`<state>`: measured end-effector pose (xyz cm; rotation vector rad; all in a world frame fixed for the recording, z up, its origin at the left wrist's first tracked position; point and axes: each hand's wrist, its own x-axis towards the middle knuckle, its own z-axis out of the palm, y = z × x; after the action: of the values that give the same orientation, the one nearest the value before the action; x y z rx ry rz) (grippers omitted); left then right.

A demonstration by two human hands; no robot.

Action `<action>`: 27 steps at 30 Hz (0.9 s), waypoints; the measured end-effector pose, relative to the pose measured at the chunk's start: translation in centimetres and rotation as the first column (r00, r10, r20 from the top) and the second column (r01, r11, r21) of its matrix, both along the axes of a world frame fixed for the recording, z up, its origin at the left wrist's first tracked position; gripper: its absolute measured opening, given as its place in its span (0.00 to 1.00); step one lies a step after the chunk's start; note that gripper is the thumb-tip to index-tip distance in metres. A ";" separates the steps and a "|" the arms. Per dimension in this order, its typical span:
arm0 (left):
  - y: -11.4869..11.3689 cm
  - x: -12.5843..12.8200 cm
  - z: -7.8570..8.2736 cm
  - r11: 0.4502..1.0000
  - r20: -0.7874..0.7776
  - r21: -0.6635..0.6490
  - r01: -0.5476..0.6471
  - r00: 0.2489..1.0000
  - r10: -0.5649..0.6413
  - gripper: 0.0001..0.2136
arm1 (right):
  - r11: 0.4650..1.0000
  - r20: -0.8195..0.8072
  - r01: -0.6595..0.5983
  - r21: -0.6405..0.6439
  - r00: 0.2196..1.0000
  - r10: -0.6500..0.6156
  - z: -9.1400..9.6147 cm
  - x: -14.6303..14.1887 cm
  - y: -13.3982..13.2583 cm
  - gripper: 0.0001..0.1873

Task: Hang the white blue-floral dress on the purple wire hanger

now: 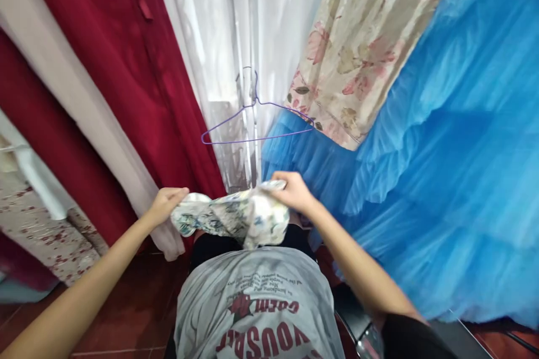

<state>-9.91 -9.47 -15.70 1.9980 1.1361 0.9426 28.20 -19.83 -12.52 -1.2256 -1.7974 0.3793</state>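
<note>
Floral cloth (227, 217), pale with blue-green print, is held up in front of the lap, stretched between two hands set well apart. The left hand (167, 205), at 9 o'clock from its middle, is pinched on one end; the right hand (291, 189), toward 2 o'clock, is closed on the upper edge of the other. It looks light, soft and floppy, with little risk of breaking; the middle bunches and sags, so the edges near both ends seem the best places to grip.

At 6 o'clock the grey shirt (259, 291) sits just beneath the cloth's lower edge. A thin purple hanger (255, 140) hangs toward 12 o'clock, apart from the cloth, leaving a gap between. Further out, red fabric (160, 95) borders the room at 11 o'clock, a flowered panel (357, 61) at 1 to 2, and blue tulle (442, 179) at 3. Tiled floor (113, 308) shows at 8.
</note>
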 end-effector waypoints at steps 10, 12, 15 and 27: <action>6.5 3.7 7.7 0.927 -0.647 0.311 0.208 0.761 0.046 0.11 | 0.975 0.419 0.212 0.069 0.880 -0.222 4.1 5.7 12.6 0.31; 8.7 3.8 8.7 0.906 -0.620 0.399 0.142 0.770 0.152 0.05 | 0.967 0.460 0.249 0.059 0.853 -0.247 3.8 5.5 12.9 0.23; 9.7 4.3 11.0 0.880 -0.582 0.463 0.106 0.786 0.211 0.09 | 0.959 0.493 0.273 0.080 0.825 -0.276 3.7 5.4 11.9 0.13; 4.7 2.8 15.2 0.829 -0.533 0.518 0.209 0.838 0.121 0.12 | 0.941 0.568 0.330 0.077 0.761 -0.313 5.3 3.5 8.2 0.09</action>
<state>-7.12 -4.82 -0.49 2.9088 1.1747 0.7422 31.71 -11.58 -7.23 -1.7717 -2.0155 -0.1983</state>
